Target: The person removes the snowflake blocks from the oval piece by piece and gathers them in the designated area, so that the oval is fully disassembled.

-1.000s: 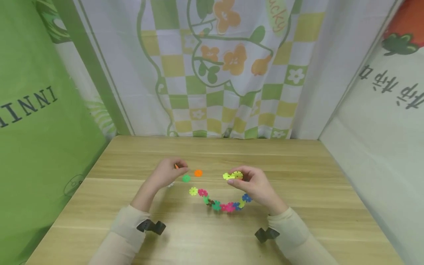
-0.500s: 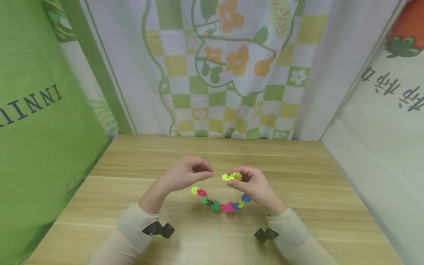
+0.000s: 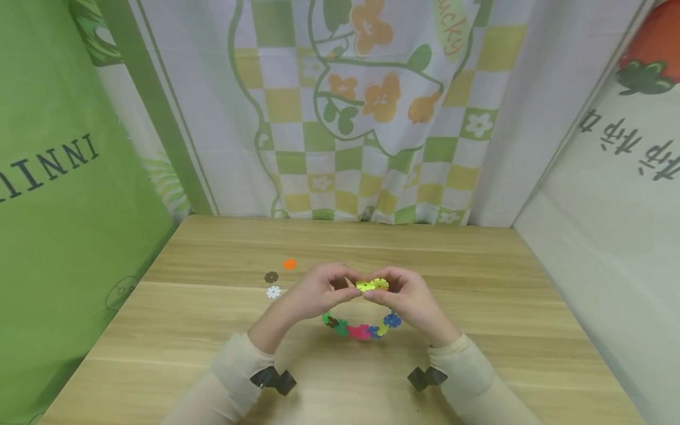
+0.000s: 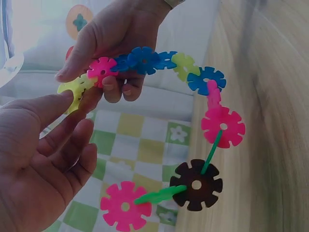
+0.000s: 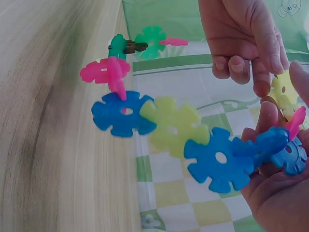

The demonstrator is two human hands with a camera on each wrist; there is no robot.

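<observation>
A chain of notched plastic flower discs [image 3: 361, 332] hangs in a curve over the table, in pink, blue, green, brown and yellow. My right hand [image 3: 406, 298] grips its upper end, fingers behind the blue and pink discs. At that end is a yellow flower disc [image 4: 73, 92], pinched between the thumb and index finger of my left hand [image 3: 321, 292]. The fingertips of both hands nearly meet there. In the left wrist view a pink disc [image 4: 125, 208] hangs at the lower end, beyond a brown disc [image 4: 196, 185].
Loose discs lie on the wooden table [image 3: 478, 265] left of my left hand: an orange disc [image 3: 289, 264], a brown one [image 3: 271, 277] and a white one [image 3: 273, 291]. A patterned curtain [image 3: 350, 159] hangs behind the table's far edge.
My left hand has moved right from above the loose discs to the yellow disc and now pinches it. The brown and orange discs have come into sight. The right hand has stayed in place.
</observation>
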